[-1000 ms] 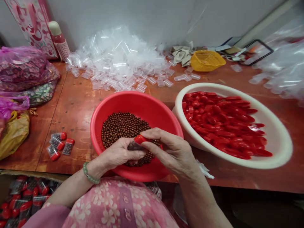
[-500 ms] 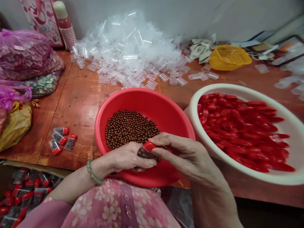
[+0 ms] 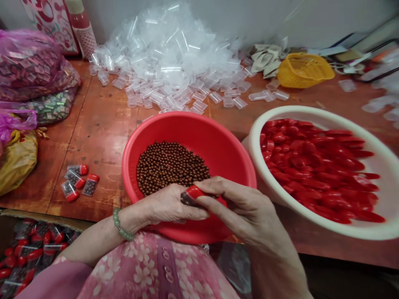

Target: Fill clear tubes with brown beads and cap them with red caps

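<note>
My left hand (image 3: pixel 170 205) is closed around a small clear container of brown beads (image 3: pixel 187 199), above the front of the red basin (image 3: pixel 218 145). On the container's end sits a red cap (image 3: pixel 195 191), pinched between the thumb and forefinger of my right hand (image 3: pixel 249 207). Brown beads (image 3: pixel 171 166) lie in the basin behind my hands. To the right, a white basin (image 3: pixel 311 112) holds many red caps (image 3: pixel 305 162). Several filled, capped containers (image 3: pixel 90 185) rest on the table left of the red basin.
Clear empty containers (image 3: pixel 174 62) are heaped at the back. A yellow basket (image 3: pixel 302 72) stands back right. Plastic bags (image 3: pixel 34 70) and a bottle (image 3: pixel 82 31) are at the left. A box of filled containers (image 3: pixel 34 253) is at the lower left.
Both hands keep hold of the container and its cap, with the fingers slightly shifted. The whole view has moved a little, so the basins and table items appear slightly higher.
</note>
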Motion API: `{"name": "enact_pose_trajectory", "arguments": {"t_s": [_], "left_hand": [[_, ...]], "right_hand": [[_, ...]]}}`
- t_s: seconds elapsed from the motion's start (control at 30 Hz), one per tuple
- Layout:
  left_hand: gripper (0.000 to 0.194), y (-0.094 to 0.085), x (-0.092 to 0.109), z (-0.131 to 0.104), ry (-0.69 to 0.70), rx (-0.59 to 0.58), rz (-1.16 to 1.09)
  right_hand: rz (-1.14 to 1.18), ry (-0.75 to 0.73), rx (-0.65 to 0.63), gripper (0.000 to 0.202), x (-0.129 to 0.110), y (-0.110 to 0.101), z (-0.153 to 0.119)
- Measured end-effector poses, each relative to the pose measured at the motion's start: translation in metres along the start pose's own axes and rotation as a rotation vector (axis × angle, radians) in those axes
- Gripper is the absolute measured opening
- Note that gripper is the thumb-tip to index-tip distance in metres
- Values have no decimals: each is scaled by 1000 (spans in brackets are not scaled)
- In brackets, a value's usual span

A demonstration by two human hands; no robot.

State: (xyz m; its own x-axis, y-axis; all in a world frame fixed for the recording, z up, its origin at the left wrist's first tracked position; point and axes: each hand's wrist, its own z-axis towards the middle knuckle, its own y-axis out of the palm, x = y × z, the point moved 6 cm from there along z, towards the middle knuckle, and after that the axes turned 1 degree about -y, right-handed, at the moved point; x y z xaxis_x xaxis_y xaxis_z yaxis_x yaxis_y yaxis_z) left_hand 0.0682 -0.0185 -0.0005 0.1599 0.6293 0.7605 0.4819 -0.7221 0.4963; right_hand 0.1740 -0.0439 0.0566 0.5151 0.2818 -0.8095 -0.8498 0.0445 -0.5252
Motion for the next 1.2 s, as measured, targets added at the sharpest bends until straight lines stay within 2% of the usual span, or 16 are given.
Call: {"name": "enact_pose_trajectory", "arguments": {"t_s": [0.07,0.17,0.23,0.33,0.43,0.6,0.73,0.8,0.9,0.97,1.03,1.13,1.2], "left_hand": [[35,-1,-4,2,-9,15,-61],[33,-5,-4,7,32,51,-172],[36,-6,-3,9,43,79,-255],[42,-2,-3,9,-17,62,-273],[44,4,-3,8,-61,4,-240],[39,2,-4,7,-10,-12,-314],[43,-5,-1,4,57,-36,-372],[53,-8,-4,4,16,13,-429],[62,-14,-15,6,-69,216,-449],[63,-15,-19,8,-76,336,-416],[61,-13,-22,11,-62,383,-368],[53,-12,-20,11,19,420,-199],[42,-15,-9,7,169,475,46]], "right_hand": [[-116,-46,18,22,-7,5,-2],[-355,-126,24,58,-14,19,-6],[-509,-168,55,73,-15,27,-7],[-638,-250,117,65,-18,34,-9],[-667,-320,129,54,-20,35,-8],[-639,-349,168,50,-21,30,-5],[-630,-306,163,53,-16,30,-4],[-626,-285,93,58,-13,33,-3],[-603,-258,-44,64,-8,40,-2],[-606,-251,-54,63,-6,40,-1],[-627,-285,-16,59,-8,39,-1],[-655,-384,27,57,-13,39,-2],[-695,-446,43,59,-16,40,-4]]}}
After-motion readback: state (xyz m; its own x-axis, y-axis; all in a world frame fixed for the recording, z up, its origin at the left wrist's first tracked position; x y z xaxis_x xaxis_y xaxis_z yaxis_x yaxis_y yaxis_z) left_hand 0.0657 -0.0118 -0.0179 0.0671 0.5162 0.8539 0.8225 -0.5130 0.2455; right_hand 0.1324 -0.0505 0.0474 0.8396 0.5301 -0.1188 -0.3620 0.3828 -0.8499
